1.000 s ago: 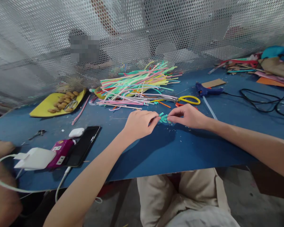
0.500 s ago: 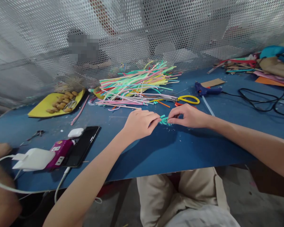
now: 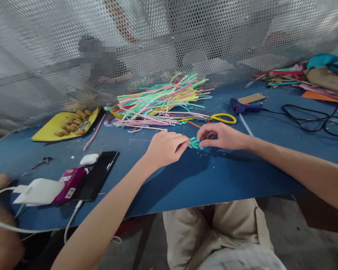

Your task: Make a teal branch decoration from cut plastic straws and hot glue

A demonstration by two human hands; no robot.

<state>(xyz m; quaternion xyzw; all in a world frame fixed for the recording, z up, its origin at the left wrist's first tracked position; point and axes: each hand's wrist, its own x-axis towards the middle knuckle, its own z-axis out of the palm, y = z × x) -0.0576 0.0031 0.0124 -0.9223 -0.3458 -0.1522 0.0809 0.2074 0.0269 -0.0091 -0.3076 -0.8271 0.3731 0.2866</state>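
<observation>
Near the middle of the blue table, my left hand (image 3: 166,149) pinches one end of a small teal piece (image 3: 195,143) with short branching strips. My right hand (image 3: 224,137) is at the piece's other end, its thumb tip touching or very near it and the index finger raised a little off the thumb. Tiny teal scraps lie on the table below the piece. Behind my hands is a pile of colored fuzzy sticks (image 3: 163,97), and scissors with yellow handles (image 3: 224,118) lie at its right side.
A blue glue gun (image 3: 246,107) with a black cable lies right. At the left are a yellow tray (image 3: 45,129) of brown nuts, a phone (image 3: 100,174), a purple power adapter (image 3: 71,184) and another person's arm (image 3: 2,225). A perforated metal screen (image 3: 157,45) stands behind.
My right index finger has lifted and parted from the thumb at the teal piece. My left hand keeps its pinch. The view has shifted slightly.
</observation>
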